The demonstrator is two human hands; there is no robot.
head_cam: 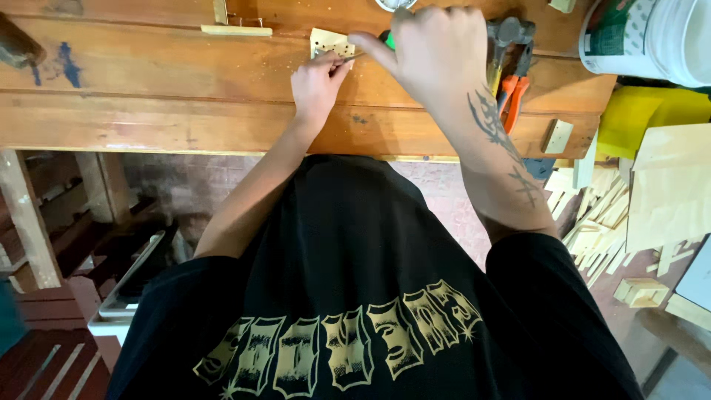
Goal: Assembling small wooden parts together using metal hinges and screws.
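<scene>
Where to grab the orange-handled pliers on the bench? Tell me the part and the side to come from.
Take the orange-handled pliers by the two handles, coming from the bench's near edge. The handles point toward the person and lie bare on the wooden bench, while the dark head end is crowded by the right hand and a hammer head.

Wood bench (185, 96) w/ small perforated wood piece (329, 43), pliers (512, 92), bucket (652, 37).
</scene>
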